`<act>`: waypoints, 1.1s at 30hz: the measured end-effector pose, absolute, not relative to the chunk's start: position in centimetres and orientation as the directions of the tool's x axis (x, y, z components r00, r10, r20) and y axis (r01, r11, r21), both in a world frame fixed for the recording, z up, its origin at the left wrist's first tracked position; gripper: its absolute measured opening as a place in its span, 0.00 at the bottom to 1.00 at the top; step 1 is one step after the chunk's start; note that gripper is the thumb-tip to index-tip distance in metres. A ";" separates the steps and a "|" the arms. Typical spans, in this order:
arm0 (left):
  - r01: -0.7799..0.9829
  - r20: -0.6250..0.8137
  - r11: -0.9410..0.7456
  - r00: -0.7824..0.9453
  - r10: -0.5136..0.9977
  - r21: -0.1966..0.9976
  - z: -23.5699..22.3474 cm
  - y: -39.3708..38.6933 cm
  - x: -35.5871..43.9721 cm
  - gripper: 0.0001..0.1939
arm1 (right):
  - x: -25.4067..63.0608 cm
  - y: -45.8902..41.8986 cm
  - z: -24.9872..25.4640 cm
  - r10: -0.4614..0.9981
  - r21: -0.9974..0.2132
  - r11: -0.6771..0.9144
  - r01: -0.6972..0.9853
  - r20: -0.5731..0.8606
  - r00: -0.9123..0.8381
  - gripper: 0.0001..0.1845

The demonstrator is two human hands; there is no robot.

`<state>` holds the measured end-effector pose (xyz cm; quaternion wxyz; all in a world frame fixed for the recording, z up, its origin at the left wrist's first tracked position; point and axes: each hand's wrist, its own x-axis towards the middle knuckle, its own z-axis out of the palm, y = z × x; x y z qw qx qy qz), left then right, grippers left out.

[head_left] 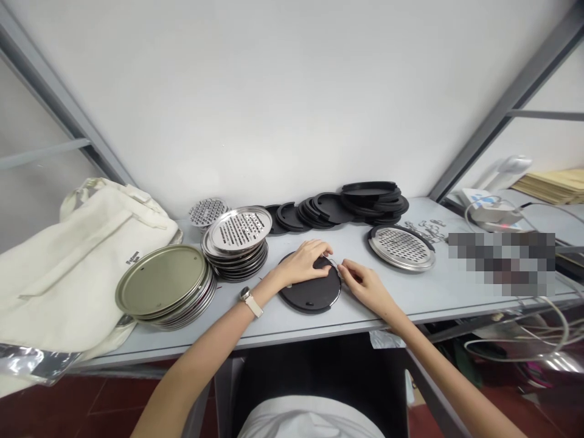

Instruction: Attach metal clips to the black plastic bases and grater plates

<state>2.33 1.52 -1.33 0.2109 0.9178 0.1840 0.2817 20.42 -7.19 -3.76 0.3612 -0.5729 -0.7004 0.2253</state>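
Observation:
A black round plate (308,294) lies flat on the grey table in front of me. My left hand (308,263) rests across its upper part, with thumb and fingers curled at the far right edge and gripping it there. At that same edge my right hand (362,283) pinches a small, thin, shiny metal piece (334,263), whose exact form is too small to make out. To the right sits a silver grater disc (402,247) with a black rim part around its far side. Small metal clips (426,230) are scattered behind it.
Olive-green round plates (162,280) are stacked at left, beside a cream cloth bag (82,267). Grater discs (241,230) form another stack, with smaller round graters (207,212) behind. Black rim parts (335,208) line the wall. A white device (490,205) with cables stands far right.

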 end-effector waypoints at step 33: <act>0.261 0.441 -0.878 0.785 0.435 0.402 -1.2 1.3 2.2 0.08 | 20.9 -7.2 -4.0 0.967 -0.789 0.216 0.576 0.255 -0.013 0.16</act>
